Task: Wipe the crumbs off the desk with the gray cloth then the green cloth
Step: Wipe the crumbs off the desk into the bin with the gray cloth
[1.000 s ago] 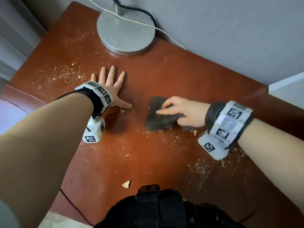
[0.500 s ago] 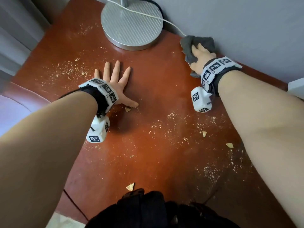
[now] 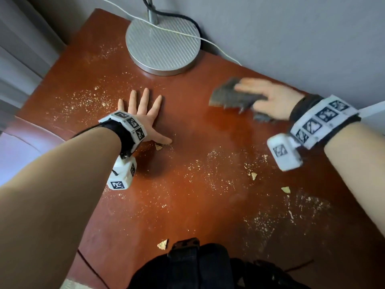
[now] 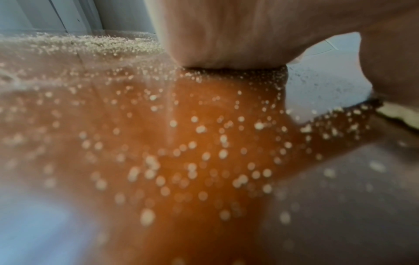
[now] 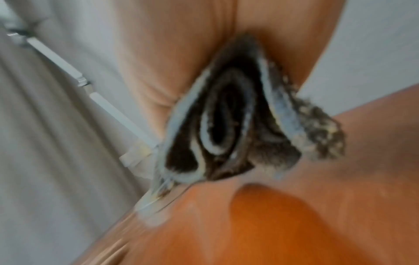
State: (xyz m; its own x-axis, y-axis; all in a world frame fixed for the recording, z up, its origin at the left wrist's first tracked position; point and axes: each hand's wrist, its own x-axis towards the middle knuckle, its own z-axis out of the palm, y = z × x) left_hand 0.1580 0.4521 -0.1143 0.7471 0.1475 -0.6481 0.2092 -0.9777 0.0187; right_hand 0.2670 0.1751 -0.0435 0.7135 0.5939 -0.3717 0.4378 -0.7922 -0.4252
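Observation:
The gray cloth (image 3: pixel 231 97) lies bunched on the red-brown desk (image 3: pixel 208 215), to the right of the lamp base. My right hand (image 3: pixel 268 97) lies over it, blurred by motion. In the right wrist view the folded gray cloth (image 5: pixel 226 125) is pinched between the fingers and the thumb, just above the desk. My left hand (image 3: pixel 143 111) rests flat with fingers spread at the desk's middle left. Fine crumbs (image 3: pixel 216 170) are scattered across the middle, the left side and the front right; they lie thick before the left palm (image 4: pixel 226 35). No green cloth is in view.
A round metal lamp base (image 3: pixel 162 44) with a white cable (image 3: pixel 218 49) stands at the back by the gray wall. Larger chip pieces (image 3: pixel 163 244) lie near the front edge and at the right (image 3: pixel 285 189). A black bag (image 3: pixel 187 265) sits at the front edge.
My right hand carried the gray cloth from the desk's middle to the back wall, then swept it back toward the left and front. The left hand has stayed flat in place.

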